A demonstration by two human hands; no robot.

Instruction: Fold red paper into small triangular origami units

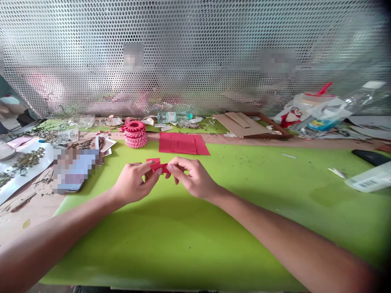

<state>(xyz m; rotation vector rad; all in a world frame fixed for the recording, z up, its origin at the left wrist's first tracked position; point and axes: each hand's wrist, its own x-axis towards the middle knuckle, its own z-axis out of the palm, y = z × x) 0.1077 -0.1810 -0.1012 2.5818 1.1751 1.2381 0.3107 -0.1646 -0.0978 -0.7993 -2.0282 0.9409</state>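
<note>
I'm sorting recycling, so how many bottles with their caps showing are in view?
2: the turquoise-capped bottle lies at the back, slightly left of centre; the white-capped bottle is at the back right. Others may be hidden.

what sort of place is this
Likely a craft bench, perhaps in a workshop or at home; I can't tell which. What shows it: the small red paper held in both hands, the red sheets and the ruffled red stack beyond.
</note>
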